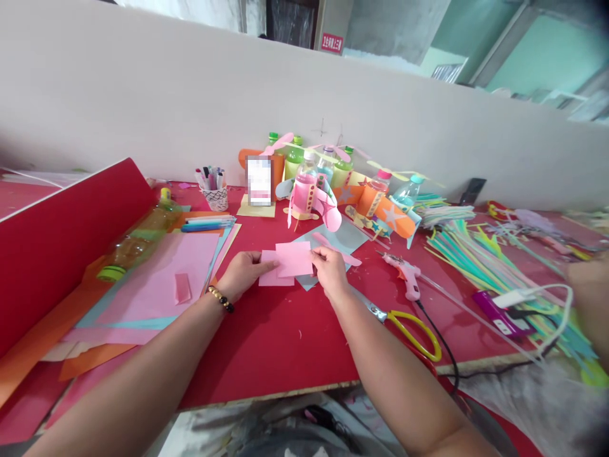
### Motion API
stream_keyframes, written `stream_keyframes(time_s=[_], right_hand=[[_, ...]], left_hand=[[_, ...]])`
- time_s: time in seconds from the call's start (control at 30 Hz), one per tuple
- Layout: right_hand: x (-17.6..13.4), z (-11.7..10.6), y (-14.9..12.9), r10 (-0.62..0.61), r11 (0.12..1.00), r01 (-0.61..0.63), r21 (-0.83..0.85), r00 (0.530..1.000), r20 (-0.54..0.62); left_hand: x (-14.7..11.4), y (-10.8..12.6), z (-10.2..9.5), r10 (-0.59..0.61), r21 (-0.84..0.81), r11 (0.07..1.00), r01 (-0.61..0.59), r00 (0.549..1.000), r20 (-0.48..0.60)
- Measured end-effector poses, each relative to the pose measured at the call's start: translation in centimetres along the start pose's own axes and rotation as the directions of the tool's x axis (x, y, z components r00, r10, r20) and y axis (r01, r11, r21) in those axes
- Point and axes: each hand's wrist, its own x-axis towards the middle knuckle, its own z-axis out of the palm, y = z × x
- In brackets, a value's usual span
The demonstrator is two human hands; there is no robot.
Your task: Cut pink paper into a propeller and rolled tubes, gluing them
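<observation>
My left hand (243, 274), with a beaded bracelet at the wrist, pinches a pink paper piece (276, 278) by its left side. A second pink paper rectangle (295, 259) overlaps it; my right hand (331, 271) grips that one at its right edge. Both pieces are held over the red table. Just behind them lie a blue-grey paper sheet (308, 282) and a pink paper propeller strip (349, 259). Scissors with yellow handles (413, 330) rest partly under my right forearm.
Decorated bottles with paper propellers (304, 190) stand at the back beside a phone (259, 181) and a pen cup (216, 197). Coloured paper sheets (157, 266) and a lying bottle (143, 235) are left. A glue gun (404, 274), power strip (502, 314) and coloured strips (476, 254) are right.
</observation>
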Motion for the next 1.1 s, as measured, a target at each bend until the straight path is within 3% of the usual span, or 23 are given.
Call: stream_keyframes(time_s=[0.1, 0.17, 0.23, 0.3, 0.4, 0.47, 0.57, 0.9, 1.1], right_hand=[[0.1, -0.1, -0.1, 0.018, 0.999, -0.017, 0.028, 1.0, -0.021], [0.0, 0.0, -0.4, 0.029, 0.998, -0.028, 0.056, 0.999, -0.023], [-0.2, 0.1, -0.7, 0.035, 0.996, -0.033, 0.079, 0.999, -0.015], [-0.5, 0.2, -1.0, 0.03, 0.994, -0.031, 0.103, 0.999, 0.012], [-0.8, 0.5, -1.2, -0.006, 0.989, -0.008, 0.151, 0.996, 0.094], [-1.1, 0.6, -1.3, -0.047, 0.984, 0.022, 0.178, 0.989, 0.14], [-1.3, 0.7, -1.2, -0.094, 0.982, 0.061, 0.178, 0.978, 0.187], [-1.6, 1.0, -1.1, -0.106, 0.99, 0.081, 0.116, 0.966, 0.234], [-1.6, 1.0, -1.0, -0.073, 0.99, 0.045, 0.132, 0.974, 0.216]], left_hand=[[0.4, -0.1, -0.7, 0.155, 0.262, 0.957, -0.124, 0.983, -0.098], [0.5, 0.2, -0.8, 0.297, 0.4, 0.891, -0.214, 0.942, -0.156], [0.4, 0.6, -0.6, 0.409, 0.443, 0.848, -0.291, 0.891, -0.199], [0.1, 0.9, -0.2, 0.449, 0.398, 0.852, -0.34, 0.866, -0.222], [-0.3, 1.3, 0.4, 0.358, 0.173, 0.928, -0.329, 0.916, -0.179], [-0.6, 1.2, 0.7, 0.246, -0.004, 0.969, -0.248, 0.964, -0.099], [-0.7, 0.9, 0.9, 0.133, -0.161, 0.978, -0.135, 0.991, -0.018], [-0.7, 0.5, 0.9, 0.074, -0.251, 0.965, -0.072, 0.997, -0.001], [-0.9, 0.9, 0.9, -0.018, -0.264, 0.964, 0.027, 0.999, 0.038]])
